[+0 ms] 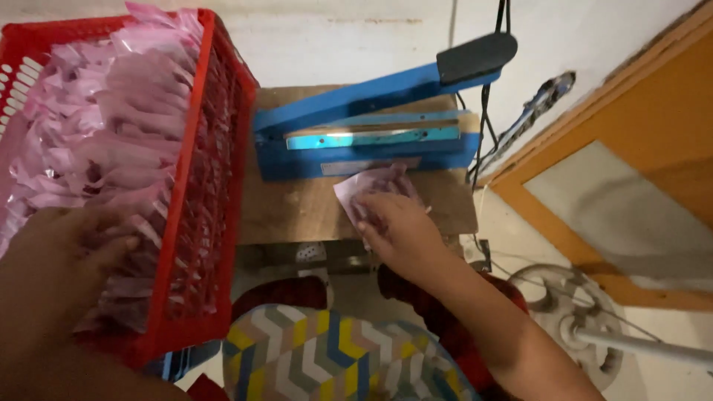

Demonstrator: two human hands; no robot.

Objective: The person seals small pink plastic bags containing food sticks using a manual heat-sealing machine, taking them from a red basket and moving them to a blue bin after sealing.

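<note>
Right hand: the right hand (397, 223) lies palm down on a small pink packet (371, 186), fingers (369, 210) spread flat over it and pressing it to the wooden surface (297, 208); they pin it rather than pinch it.
Left hand: the left hand (70, 245) reaches into the red basket (212, 186), fingers curled down among the pink packets in the basket (104, 126); whether they have closed on 1 of them I cannot tell, since the tips are buried.
Packet position: the small pink packet sits on the wooden surface just in front of the blue heat sealer (371, 130), near its front edge but not under the bar.
Sealer: its arm (386, 82) is raised, with the black grip at the far end (the sealing strip below lies bare).
Handling: the packet looks like thin plastic film, light, soft and floppy, likely slippery and easily creased; I judge it best taken by an edge or corner, kept flat.
Around: a fan grille (572, 312) lies on the floor to the right, and a patterned cloth (334, 356) covers the lap below.
</note>
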